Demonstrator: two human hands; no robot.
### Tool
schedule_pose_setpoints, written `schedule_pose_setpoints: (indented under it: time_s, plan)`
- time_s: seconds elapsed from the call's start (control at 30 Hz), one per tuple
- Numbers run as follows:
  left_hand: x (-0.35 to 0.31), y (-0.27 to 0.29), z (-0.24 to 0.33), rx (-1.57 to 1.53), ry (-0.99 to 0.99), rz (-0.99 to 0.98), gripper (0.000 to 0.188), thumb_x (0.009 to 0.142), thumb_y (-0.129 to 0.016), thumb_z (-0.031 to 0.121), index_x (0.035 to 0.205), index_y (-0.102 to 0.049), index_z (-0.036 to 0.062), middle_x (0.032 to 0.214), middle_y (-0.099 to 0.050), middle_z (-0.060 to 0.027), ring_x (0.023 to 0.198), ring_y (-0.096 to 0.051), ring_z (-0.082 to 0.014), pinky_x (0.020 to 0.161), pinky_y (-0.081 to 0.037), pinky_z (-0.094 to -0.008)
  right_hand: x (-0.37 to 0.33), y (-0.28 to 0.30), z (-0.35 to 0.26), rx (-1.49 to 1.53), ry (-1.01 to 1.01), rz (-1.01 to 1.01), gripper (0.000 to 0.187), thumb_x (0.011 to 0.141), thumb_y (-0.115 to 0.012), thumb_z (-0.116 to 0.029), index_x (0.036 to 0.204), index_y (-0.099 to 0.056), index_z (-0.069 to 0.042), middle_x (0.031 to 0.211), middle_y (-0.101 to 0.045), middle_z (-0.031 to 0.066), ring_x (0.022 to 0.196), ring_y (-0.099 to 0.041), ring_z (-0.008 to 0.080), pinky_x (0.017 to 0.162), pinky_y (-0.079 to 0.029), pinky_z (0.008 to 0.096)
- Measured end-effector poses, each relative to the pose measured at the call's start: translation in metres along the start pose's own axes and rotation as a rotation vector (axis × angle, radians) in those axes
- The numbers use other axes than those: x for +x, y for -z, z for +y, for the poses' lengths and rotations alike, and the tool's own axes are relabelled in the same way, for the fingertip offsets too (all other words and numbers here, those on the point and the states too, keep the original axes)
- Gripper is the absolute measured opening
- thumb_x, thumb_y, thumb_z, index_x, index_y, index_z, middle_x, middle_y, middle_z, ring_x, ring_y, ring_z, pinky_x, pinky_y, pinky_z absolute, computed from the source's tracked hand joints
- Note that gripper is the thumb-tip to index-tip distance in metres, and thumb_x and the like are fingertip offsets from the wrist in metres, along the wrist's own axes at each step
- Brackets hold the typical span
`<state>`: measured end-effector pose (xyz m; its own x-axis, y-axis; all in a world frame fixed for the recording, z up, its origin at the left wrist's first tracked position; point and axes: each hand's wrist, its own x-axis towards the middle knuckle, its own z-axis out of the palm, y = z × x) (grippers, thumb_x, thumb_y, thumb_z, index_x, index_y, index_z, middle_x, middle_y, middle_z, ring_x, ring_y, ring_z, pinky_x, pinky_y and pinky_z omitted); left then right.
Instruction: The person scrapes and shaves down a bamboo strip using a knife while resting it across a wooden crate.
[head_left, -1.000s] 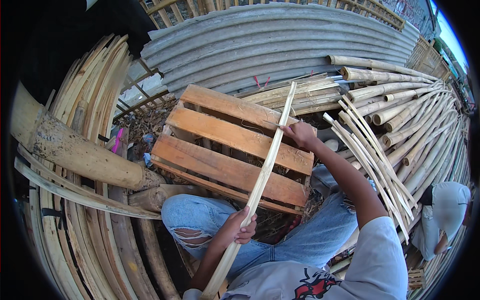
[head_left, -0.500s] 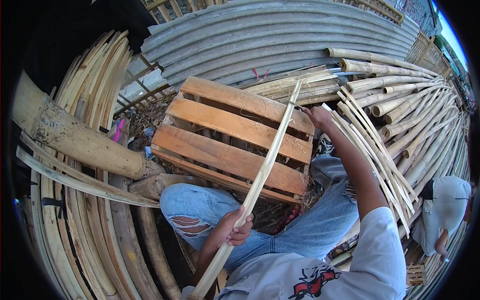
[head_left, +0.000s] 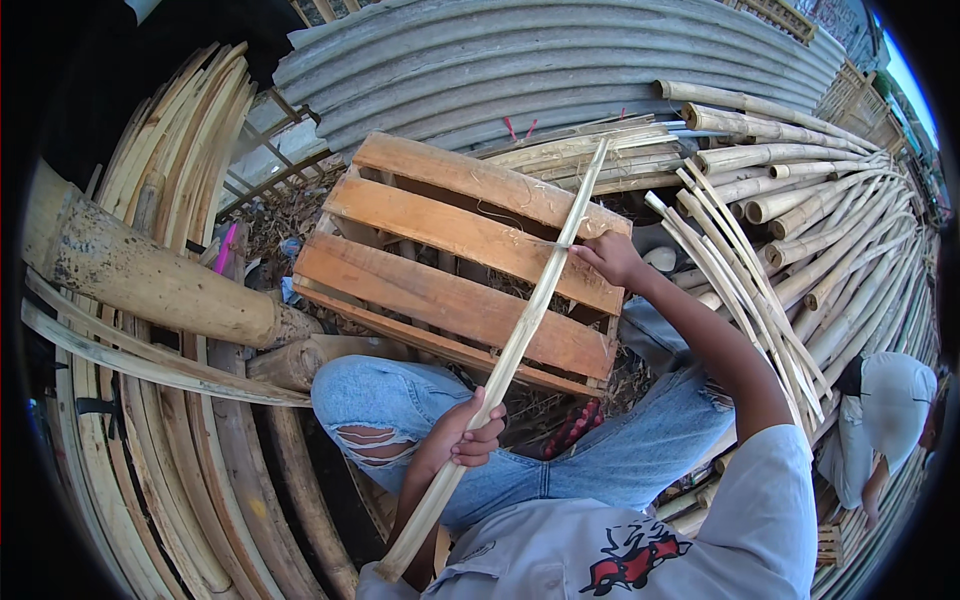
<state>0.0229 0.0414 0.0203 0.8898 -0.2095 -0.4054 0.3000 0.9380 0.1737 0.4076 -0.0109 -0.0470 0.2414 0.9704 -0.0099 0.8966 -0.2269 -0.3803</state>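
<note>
A long, pale, narrow bamboo strip (head_left: 527,330) is held slantwise above an orange-brown slatted wooden crate (head_left: 430,275), its lower part wrapped by the closed left hand (head_left: 466,435). By the curled right hand (head_left: 607,260), a thin metallic blade (head_left: 561,245) is gripped against the strip's upper part; its handle is hidden from view.

Open-air bamboo workshop/yard. Whole bamboo poles (head_left: 790,209) piled at right, split lengths (head_left: 185,160) stacked at left, pale strip (head_left: 528,320) held across a low slatted bench (head_left: 450,235) littered with shavings. Corrugated sheeting (head_left: 560,70) along the far side, sliver of sky (head_left: 905,75) upper right.
</note>
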Motion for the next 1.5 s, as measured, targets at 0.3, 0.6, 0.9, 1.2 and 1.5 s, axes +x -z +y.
schedule_pose_setpoints:
  time_s: [0.3,0.6,0.9,1.2,1.5]
  plan:
    - [0.011,-0.012,-0.016,-0.007,-0.027,0.037,0.041,0.097,-0.038,0.05,0.089,-0.04,0.0097,0.055,-0.025,0.0064,0.036,-0.021,-0.0006,0.03,-0.019,-0.0155,0.001,0.009,0.042,-0.305,-0.154,0.099,0.065,0.092,-0.037,-0.056,0.058,-0.064,-0.008,0.058,-0.059,0.0182,0.058,-0.062,0.0351,0.052,-0.048,0.0444]
    - [-0.063,-0.009,-0.031,0.07,0.108,0.139,0.044,0.096,-0.038,0.052,0.089,-0.041,0.009,0.053,-0.026,0.0052,0.034,-0.022,-0.0016,0.028,-0.02,-0.0177,-0.022,0.057,0.134,-0.239,-0.539,0.355,0.065,0.094,-0.035,-0.054,0.072,-0.066,-0.001,0.066,-0.061,0.0215,0.071,-0.062,0.0385,0.066,-0.048,0.0466]
    - [-0.039,0.011,-0.032,-0.292,-0.012,-0.036,0.038,0.099,-0.033,0.045,0.087,-0.039,0.0097,0.05,-0.024,0.0062,0.032,-0.02,0.0,0.026,-0.018,-0.0153,-0.021,-0.006,-0.04,0.157,0.021,0.006,0.061,0.094,-0.037,-0.051,0.069,-0.062,-0.002,0.057,-0.054,0.0207,0.061,-0.057,0.0404,0.062,-0.045,0.0491]
    - [-0.005,-0.002,-0.035,-0.4,-0.045,-0.036,0.035,0.1,-0.035,0.042,0.087,-0.038,0.0104,0.051,-0.024,0.0057,0.033,-0.02,-0.0007,0.026,-0.017,-0.0147,0.019,0.0,0.027,-0.246,-0.062,0.139,0.063,0.092,-0.036,-0.056,0.06,-0.061,-0.008,0.055,-0.057,0.0176,0.057,-0.061,0.0346,0.047,-0.045,0.0448]
    - [-0.01,-0.006,-0.036,-0.548,-0.016,-0.169,0.035,0.1,-0.033,0.041,0.087,-0.037,0.009,0.051,-0.024,0.0053,0.032,-0.021,-0.0016,0.026,-0.019,-0.0156,0.006,0.017,0.034,-0.226,-0.193,0.067,0.068,0.092,-0.034,-0.058,0.063,-0.065,-0.006,0.062,-0.061,0.0186,0.063,-0.063,0.0362,0.055,-0.049,0.0455]
